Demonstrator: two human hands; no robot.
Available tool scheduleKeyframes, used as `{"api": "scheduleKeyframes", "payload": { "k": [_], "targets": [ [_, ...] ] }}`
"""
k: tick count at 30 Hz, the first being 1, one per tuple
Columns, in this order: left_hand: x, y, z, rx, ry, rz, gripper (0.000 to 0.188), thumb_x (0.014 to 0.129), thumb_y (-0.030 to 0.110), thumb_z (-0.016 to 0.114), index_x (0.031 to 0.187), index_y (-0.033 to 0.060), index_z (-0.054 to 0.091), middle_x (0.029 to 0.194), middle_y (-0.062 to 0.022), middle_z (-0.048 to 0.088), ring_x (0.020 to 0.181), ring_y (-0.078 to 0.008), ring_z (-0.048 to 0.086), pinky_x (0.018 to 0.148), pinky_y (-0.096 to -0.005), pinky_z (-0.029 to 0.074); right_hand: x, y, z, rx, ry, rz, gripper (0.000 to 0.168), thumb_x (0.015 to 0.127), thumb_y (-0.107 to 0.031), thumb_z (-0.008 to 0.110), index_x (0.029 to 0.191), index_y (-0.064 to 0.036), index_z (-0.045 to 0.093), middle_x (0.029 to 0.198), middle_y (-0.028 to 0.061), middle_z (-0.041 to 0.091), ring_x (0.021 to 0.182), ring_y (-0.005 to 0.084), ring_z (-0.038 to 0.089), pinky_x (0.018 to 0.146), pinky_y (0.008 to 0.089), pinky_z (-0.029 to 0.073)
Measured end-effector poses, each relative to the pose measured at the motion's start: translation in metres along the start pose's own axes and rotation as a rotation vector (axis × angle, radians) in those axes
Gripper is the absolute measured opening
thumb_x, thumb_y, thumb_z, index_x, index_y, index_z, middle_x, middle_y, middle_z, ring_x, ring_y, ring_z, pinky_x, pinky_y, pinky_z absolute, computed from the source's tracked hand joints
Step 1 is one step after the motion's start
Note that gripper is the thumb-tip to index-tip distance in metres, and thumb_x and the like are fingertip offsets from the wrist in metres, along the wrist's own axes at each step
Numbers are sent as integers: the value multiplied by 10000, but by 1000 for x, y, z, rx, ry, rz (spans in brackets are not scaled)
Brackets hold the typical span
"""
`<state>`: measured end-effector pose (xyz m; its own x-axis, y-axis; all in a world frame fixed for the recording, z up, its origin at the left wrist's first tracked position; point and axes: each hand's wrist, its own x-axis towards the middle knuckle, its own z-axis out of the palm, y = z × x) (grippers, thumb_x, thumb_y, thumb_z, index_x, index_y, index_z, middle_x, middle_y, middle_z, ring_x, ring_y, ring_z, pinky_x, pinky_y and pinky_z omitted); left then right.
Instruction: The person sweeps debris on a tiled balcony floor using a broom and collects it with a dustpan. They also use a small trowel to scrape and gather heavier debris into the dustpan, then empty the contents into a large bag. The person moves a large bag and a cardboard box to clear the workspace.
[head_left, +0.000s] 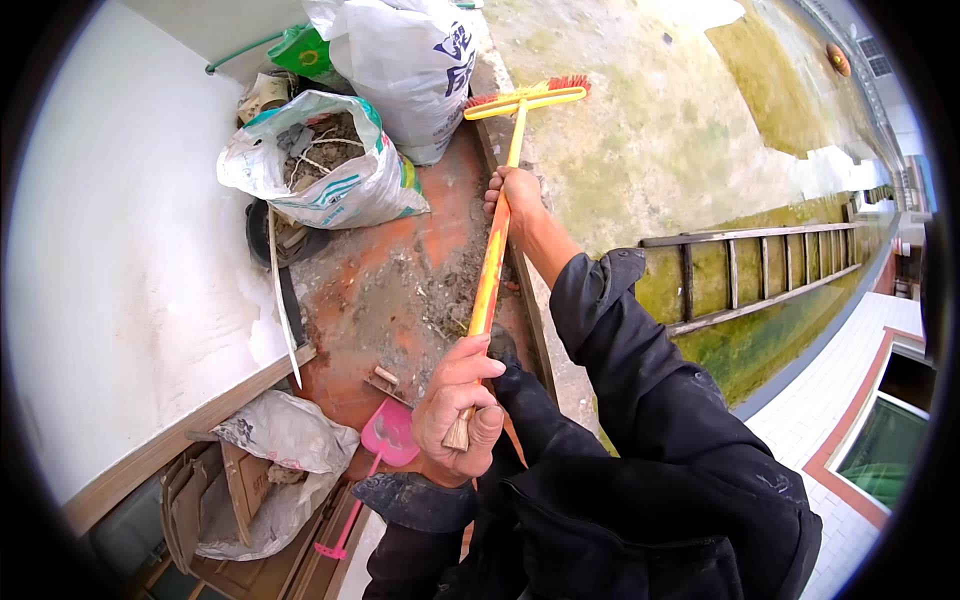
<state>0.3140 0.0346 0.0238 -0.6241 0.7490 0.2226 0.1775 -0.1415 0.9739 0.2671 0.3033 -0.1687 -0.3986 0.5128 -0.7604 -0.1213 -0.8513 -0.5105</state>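
A push broom with a yellow head and red and yellow bristles stretches away from me, its head over the edge between red floor and pale concrete. My right hand is wrapped around the upper part of its yellow-orange handle. Around the bare wooden butt end of the handle curls my left hand. Loose grey dirt is scattered on the red floor left of the handle. Beside my left hand lies a pink long-handled dustpan, with a wooden-handled float just beyond it.
An open woven sack of rubble stands by the white wall, before a fuller white sack and beside a black bucket. Cardboard and another sack lie lower left. A wooden ladder rests on mossy ground at right.
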Motion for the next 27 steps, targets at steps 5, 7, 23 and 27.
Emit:
{"api": "scheduleKeyframes", "payload": {
  "k": [5,7,23,27],
  "targets": [
    [23,-36,13,-8,-59,43,254,919,234,636,832,14,543,1024,-169,632,1150,-386,557,977,-451,429,36,-26,-4,0,-38,-12,130,957,-165,430,840,-110,446,622,-6,404,470,133,384,437,307,349],
    [23,-56,21,2,-64,58,226,904,182,649,822,5,535,997,-166,625,1127,-385,569,956,-437,446,55,-28,-11,-77,-16,0,202,982,-194,404,791,-129,418,598,-30,379,457,104,361,425,282,324],
    [-56,57,-40,-44,246,-98,255,856,108,532,622,13,497,624,-93,543,717,-277,602,848,-496,476,-103,153,-51,-248,228,231,82,869,-75,463,808,-32,497,598,86,493,480,212,494,425,370,395],
    [-70,95,-69,-64,243,-149,336,891,144,498,578,37,441,571,-85,490,623,-243,539,778,-486,462,-162,216,-59,-109,211,425,72,894,-105,458,839,-60,471,639,67,471,522,205,473,443,380,372]
  ]
}}
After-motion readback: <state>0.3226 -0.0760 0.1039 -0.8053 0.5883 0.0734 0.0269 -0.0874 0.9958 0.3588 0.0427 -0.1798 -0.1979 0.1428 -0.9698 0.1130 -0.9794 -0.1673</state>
